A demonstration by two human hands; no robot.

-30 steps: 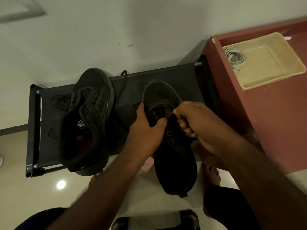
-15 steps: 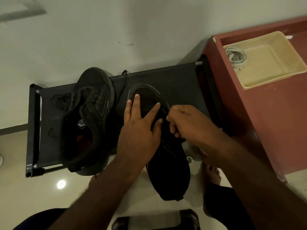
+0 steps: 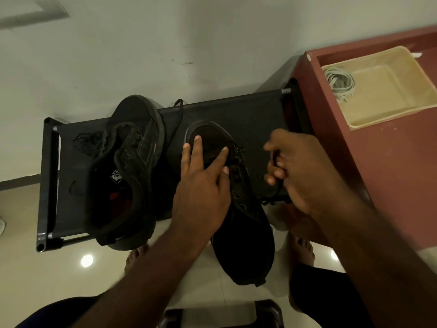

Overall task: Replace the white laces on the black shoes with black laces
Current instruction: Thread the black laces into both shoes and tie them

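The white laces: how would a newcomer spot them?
Look to the red-brown cabinet right of the black shoe rack. On it sits a shallow beige tray, and the white laces lie coiled in its far left corner. They are the only pale cords; those by the shoes are black.

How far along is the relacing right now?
Done: the white laces lie coiled in the beige tray, off both shoes. In hand: the left hand presses the nearer shoe flat while the right hand pinches the black lace near its toe eyelets. Left: its upper eyelets look empty; the other shoe is too dark to judge.
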